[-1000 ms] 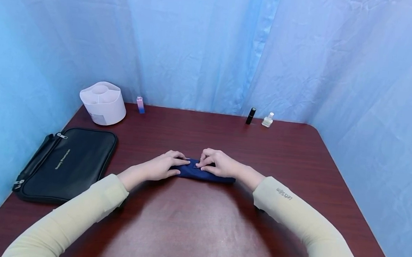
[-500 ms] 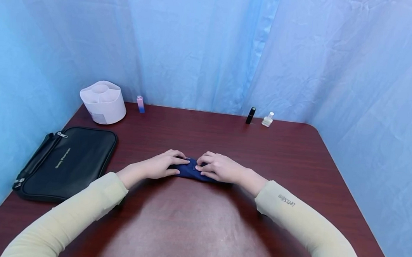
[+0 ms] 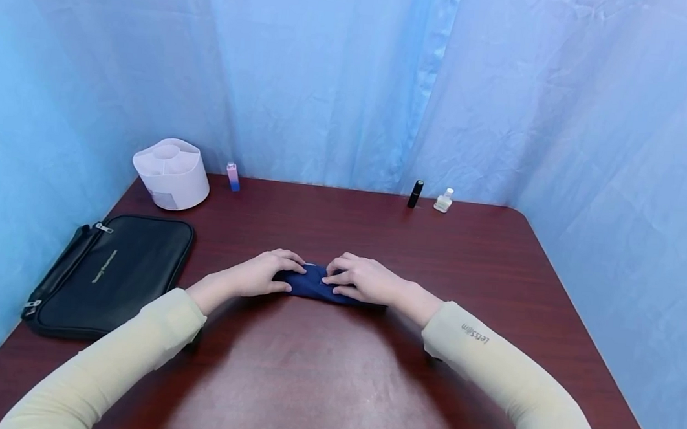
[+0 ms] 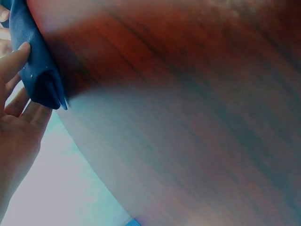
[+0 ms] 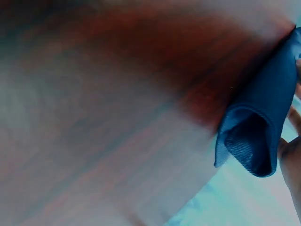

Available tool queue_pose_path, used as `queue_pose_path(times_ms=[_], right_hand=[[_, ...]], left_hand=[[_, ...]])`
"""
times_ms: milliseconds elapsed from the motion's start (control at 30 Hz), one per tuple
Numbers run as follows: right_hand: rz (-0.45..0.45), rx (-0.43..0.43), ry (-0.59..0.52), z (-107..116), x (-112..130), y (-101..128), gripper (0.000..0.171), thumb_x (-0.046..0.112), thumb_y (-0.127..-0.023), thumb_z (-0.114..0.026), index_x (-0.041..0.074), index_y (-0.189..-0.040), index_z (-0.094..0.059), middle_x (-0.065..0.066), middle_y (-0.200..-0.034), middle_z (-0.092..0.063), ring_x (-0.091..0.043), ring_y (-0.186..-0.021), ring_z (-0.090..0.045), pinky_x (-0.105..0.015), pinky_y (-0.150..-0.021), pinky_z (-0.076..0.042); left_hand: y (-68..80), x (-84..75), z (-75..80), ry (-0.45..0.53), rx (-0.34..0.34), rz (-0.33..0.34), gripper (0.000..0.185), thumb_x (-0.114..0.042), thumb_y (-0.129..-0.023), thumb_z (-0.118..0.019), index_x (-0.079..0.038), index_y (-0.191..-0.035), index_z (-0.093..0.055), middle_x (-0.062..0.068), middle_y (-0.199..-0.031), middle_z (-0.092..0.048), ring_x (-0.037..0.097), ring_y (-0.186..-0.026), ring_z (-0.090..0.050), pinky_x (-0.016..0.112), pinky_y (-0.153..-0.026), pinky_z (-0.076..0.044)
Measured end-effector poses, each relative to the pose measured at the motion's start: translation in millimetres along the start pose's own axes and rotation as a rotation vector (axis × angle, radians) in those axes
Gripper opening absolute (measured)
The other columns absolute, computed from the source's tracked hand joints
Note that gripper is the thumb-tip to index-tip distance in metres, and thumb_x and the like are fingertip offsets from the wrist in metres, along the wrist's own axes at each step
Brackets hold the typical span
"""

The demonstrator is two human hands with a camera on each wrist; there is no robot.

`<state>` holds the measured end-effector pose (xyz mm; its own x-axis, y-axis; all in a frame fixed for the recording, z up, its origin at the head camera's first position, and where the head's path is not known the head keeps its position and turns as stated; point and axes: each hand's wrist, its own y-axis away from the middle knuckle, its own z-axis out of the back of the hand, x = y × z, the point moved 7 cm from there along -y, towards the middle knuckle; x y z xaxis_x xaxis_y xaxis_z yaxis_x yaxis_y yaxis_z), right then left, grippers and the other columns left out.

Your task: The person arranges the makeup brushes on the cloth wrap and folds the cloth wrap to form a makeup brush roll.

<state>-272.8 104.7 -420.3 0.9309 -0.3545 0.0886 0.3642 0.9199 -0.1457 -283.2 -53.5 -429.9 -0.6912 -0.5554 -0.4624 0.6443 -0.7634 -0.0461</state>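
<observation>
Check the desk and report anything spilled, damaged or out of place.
Nothing stands out. Both hands, left and right, hold the folded blue cloth flat on the table. The black bag lies flat, and the white organizer and small bottles stand upright at the back edge. No spills show.

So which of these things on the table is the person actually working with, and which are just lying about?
In hand:
- dark blue cloth, folded small on the table
- left hand and right hand, both holding it

Lying about:
- black zip case
- white organiser tub
- pink and blue stick
- black tube
- small clear bottle
</observation>
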Motion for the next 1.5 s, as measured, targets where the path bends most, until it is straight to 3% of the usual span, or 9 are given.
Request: queue_pose_path(times_ms=[333, 633, 800, 933, 1100, 1233, 1500], right_hand=[[-0.195, 0.030, -0.192, -10, -18, -5, 0.029, 0.027, -0.088, -0.068, 0.017, -0.115, -0.065, 0.000, -0.118, -0.058, -0.014, -0.111, -0.052, -0.030, -0.097, -0.045], [-0.205, -0.041, -0.354, -5, -31, -6, 0.023, 0.020, -0.089, -0.067, 0.017, -0.111, -0.068, 0.000, -0.112, -0.059, -0.013, -0.104, -0.056, -0.032, -0.092, -0.048], [-0.225, -0.104, -0.359, -4, -34, -7, 0.018, 0.014, -0.088, -0.067, 0.015, -0.105, -0.063, 0.002, -0.103, -0.060, -0.009, -0.094, -0.057, -0.027, -0.085, -0.050], [-0.171, -0.177, -0.350, -1, -32, -3, 0.015, 0.009, -0.085, -0.070, 0.013, -0.096, -0.060, 0.002, -0.099, -0.057, -0.008, -0.091, -0.055, -0.024, -0.082, -0.049], [-0.089, -0.203, -0.242, 5, -27, 7, 0.010, 0.018, -0.083, -0.074, 0.013, -0.091, -0.074, -0.001, -0.097, -0.057, -0.011, -0.092, -0.057, -0.026, -0.080, -0.050], [-0.125, -0.161, -0.192, 5, -23, 9, 0.014, 0.023, -0.083, -0.073, 0.013, -0.093, -0.076, 0.000, -0.096, -0.057, -0.010, -0.089, -0.058, -0.025, -0.077, -0.051], [-0.220, -0.149, -0.223, 3, -21, 2, 0.003, 0.016, -0.085, -0.071, 0.016, -0.082, -0.071, 0.002, -0.098, -0.057, -0.010, -0.089, -0.058, -0.024, -0.076, -0.052]], left_hand=[[4.0, 3.9, -4.1, -0.004, -0.006, 0.046, 0.038, -0.017, -0.088, -0.068, -0.007, -0.123, -0.062, 0.012, -0.130, -0.053, 0.029, -0.122, -0.048, 0.045, -0.103, -0.040], [1.8, 0.3, -0.9, -0.010, -0.052, 0.057, 0.033, -0.020, -0.088, -0.068, -0.008, -0.119, -0.064, 0.011, -0.126, -0.056, 0.028, -0.119, -0.051, 0.045, -0.102, -0.041], [-2.4, -1.8, -1.8, -0.044, -0.104, 0.063, 0.028, -0.024, -0.087, -0.069, -0.009, -0.111, -0.068, 0.009, -0.118, -0.060, 0.026, -0.112, -0.054, 0.042, -0.099, -0.043], [-3.3, -1.5, -2.5, -0.050, -0.116, 0.062, 0.027, -0.023, -0.086, -0.070, -0.009, -0.109, -0.069, 0.009, -0.116, -0.061, 0.026, -0.110, -0.054, 0.042, -0.097, -0.044], [-2.0, -0.8, -2.1, -0.039, -0.105, 0.057, 0.029, -0.022, -0.086, -0.070, -0.008, -0.111, -0.068, 0.010, -0.118, -0.060, 0.027, -0.110, -0.054, 0.044, -0.097, -0.045], [-1.6, -0.8, -2.0, -0.044, -0.115, 0.034, 0.028, -0.020, -0.086, -0.070, -0.006, -0.110, -0.068, 0.011, -0.116, -0.060, 0.027, -0.109, -0.055, 0.045, -0.095, -0.046], [-0.9, 0.6, -0.9, -0.028, -0.089, 0.050, 0.027, -0.022, -0.088, -0.068, -0.009, -0.111, -0.068, 0.009, -0.118, -0.060, 0.026, -0.111, -0.054, 0.044, -0.098, -0.044]])
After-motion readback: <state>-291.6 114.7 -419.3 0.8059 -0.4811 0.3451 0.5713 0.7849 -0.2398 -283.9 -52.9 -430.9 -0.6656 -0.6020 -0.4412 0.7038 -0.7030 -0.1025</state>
